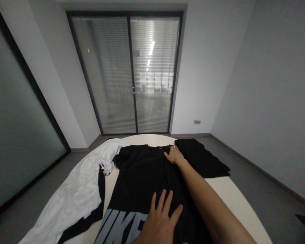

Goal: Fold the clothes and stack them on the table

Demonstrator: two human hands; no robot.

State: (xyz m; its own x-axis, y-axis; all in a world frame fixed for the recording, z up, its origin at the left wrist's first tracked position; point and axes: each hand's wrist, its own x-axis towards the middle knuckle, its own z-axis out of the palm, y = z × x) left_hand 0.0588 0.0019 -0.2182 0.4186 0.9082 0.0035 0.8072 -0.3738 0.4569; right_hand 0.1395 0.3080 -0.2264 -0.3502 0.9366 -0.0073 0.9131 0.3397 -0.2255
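A black T-shirt (139, 179) lies spread over the table, its large grey lettering (122, 225) toward me. My left hand (161, 218) rests palm down on the lower part of the shirt, fingers spread. Farther off, my right hand (175, 155) touches the shirt near its collar and right shoulder, thumb and forefinger apart; the tips of its other fingers are hard to make out. A lengthwise fabric edge runs down from beside that hand toward my left one. The shirt's left sleeve (122, 157) lies out to the side, while its right sleeve is not visible.
A heap of white clothing (78, 186) with dark fabric under it covers the table's left side. Folded black clothing (200, 157) sits at the back right. The pale table (234, 196) has a curved edge. Beyond it stand glass doors with blinds (152, 101).
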